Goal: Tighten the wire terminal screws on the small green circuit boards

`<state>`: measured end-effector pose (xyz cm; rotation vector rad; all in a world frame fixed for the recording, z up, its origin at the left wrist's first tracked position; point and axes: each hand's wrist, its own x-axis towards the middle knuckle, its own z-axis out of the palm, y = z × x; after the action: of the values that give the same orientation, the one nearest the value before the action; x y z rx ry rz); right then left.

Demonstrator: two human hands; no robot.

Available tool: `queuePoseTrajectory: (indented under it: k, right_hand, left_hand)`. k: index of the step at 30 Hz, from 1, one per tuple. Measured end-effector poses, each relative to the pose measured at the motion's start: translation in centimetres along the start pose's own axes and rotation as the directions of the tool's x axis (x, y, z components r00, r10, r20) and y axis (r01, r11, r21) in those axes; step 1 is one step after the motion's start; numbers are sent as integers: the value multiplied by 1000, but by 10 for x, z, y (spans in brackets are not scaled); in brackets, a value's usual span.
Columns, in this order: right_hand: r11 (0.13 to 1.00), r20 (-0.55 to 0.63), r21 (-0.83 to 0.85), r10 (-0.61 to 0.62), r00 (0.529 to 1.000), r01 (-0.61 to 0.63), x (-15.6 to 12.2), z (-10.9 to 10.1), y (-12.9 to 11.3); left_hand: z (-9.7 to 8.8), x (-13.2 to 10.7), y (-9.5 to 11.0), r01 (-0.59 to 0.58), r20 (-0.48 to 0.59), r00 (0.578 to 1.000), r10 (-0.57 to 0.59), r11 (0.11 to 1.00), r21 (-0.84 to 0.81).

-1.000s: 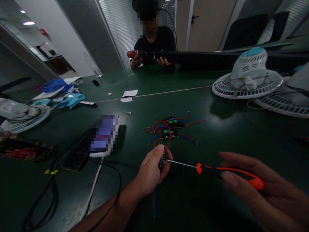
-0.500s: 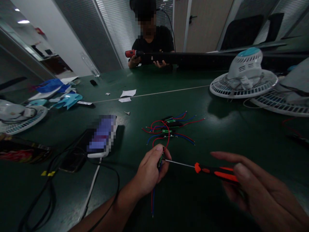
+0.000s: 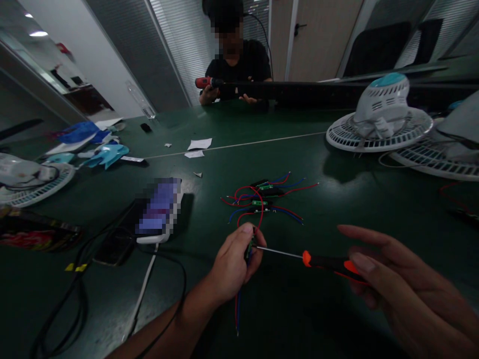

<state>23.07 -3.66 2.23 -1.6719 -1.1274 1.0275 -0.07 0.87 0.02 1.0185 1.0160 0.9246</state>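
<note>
My left hand (image 3: 232, 263) is closed in a pinch on a small green circuit board (image 3: 250, 248) with red and blue wires (image 3: 237, 309) hanging below it. My right hand (image 3: 396, 284) holds an orange-and-black screwdriver (image 3: 329, 263) by the handle between thumb and fingers. The thin metal shaft points left and its tip meets the board in my left hand. Just beyond lies a pile of similar small boards with red and blue wires (image 3: 266, 198) on the green table (image 3: 337, 199).
A phone (image 3: 159, 209) with black and white cables lies to the left. White fan parts (image 3: 381, 119) sit at the right, another fan grille (image 3: 33, 182) and blue gloves (image 3: 107, 153) at the left. A person across the table holds a red power tool (image 3: 206, 82). Paper scraps (image 3: 200, 145) lie mid-table.
My right hand's fingers have shifted along the screwdriver handle, turning it, while the tip stays at the board. My left hand has kept its place.
</note>
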Motion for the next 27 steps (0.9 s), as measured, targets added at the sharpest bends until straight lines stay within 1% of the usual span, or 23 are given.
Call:
queuePoseTrajectory:
  k: [3, 6, 8, 10, 13, 15, 18, 23, 27]
  right_hand:
    - [998, 11, 37, -48, 999, 47, 0, -1, 2]
    - [998, 29, 2, -57, 998, 57, 1, -3, 5]
    - [998, 34, -34, -46, 998, 47, 4, -4, 6]
    - [997, 69, -68, -15, 998, 20, 6, -4, 5]
    - [990, 98, -144, 29, 995, -15, 7, -2, -2]
    - [982, 64, -191, 29, 998, -16, 4, 1, -9]
    - [979, 44, -205, -9, 999, 18, 1, 3, -11]
    - [975, 39, -192, -107, 994, 112, 2, 1, 1]
    - [979, 16, -168, -114, 993, 115, 3, 0, 5]
  left_hand:
    - [-1, 0, -1, 7, 4, 1000, -7, 1000, 0]
    - [-1, 1, 0, 4, 0, 1000, -4, 1000, 3]
    - [0, 1, 1, 10, -1, 1000, -10, 1000, 3]
    - [0, 1, 2, 16, -3, 1000, -16, 1000, 3]
    - [1, 0, 2, 8, -9, 1000, -8, 1000, 5]
    - [0, 0, 1, 4, -12, 1000, -4, 1000, 15]
    - [0, 0, 1, 6, -12, 1000, -6, 1000, 22]
    - [1, 0, 2, 3, -17, 1000, -3, 1000, 11]
    - [1, 0, 2, -2, -13, 1000, 2, 1000, 11]
